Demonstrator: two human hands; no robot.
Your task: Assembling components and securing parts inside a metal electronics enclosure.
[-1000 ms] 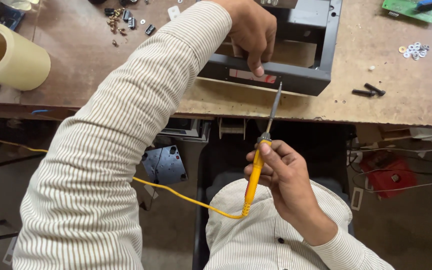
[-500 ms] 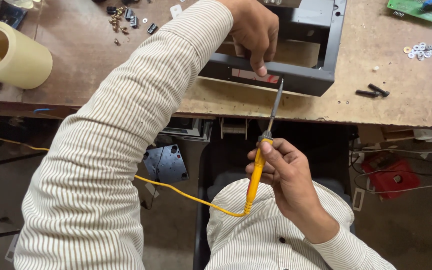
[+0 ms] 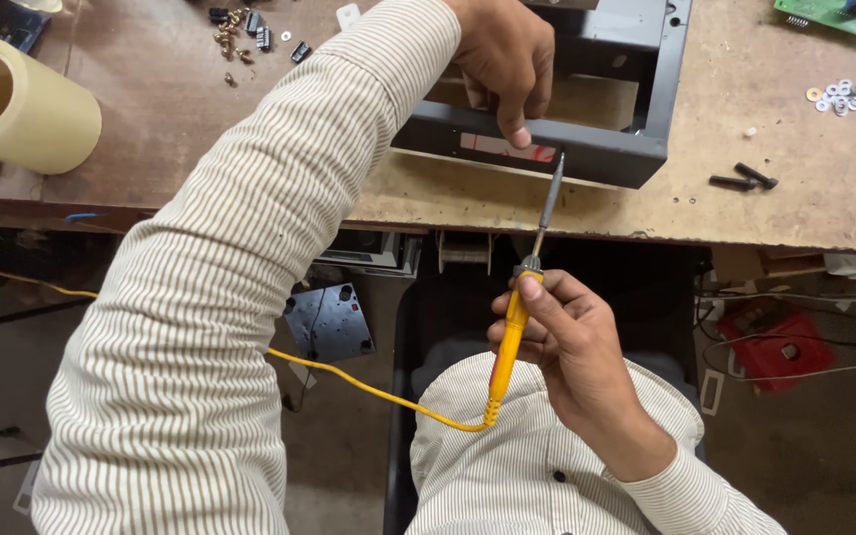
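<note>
Soldering iron (image 3: 519, 315) sits centre-right of the frame, yellow handle w/ a dark metal shaft pointing up and a bit right; tip ends just below the front edge of the black metal frame (image 3: 587, 159). Can't tell if tip actually touches it. Right hand (image 3: 567, 347) is closed round the yellow handle, pen-style, thumb and fingers wrapped on it, held out over the lap below the table edge. Yellow cord (image 3: 369, 388) runs from the handle's bottom end, loops left across the lap and off behind the left sleeve toward the left edge.

Left hand (image 3: 502, 54) is at top centre, reaching up over the table, fingers curled down over the near rail of the black frame, gripping it; one fingertip presses on the rail's front face next to a reddish strip (image 3: 507, 149). So iron tip is just right of and below that fingertip, hands well apart otherwise.

Frame rests on a worn wooden table (image 3: 200, 149). Upper left: cream tape roll (image 3: 22, 109) lying on its side. Top left-centre: small scatter of screws and dark bits (image 3: 245, 30). Right side of table: two black screws (image 3: 742, 179), pile of washers (image 3: 837, 96), green circuit board (image 3: 829, 14) at the top right corner. Under the table, lower right: red box w/ wires (image 3: 773, 347).
</note>
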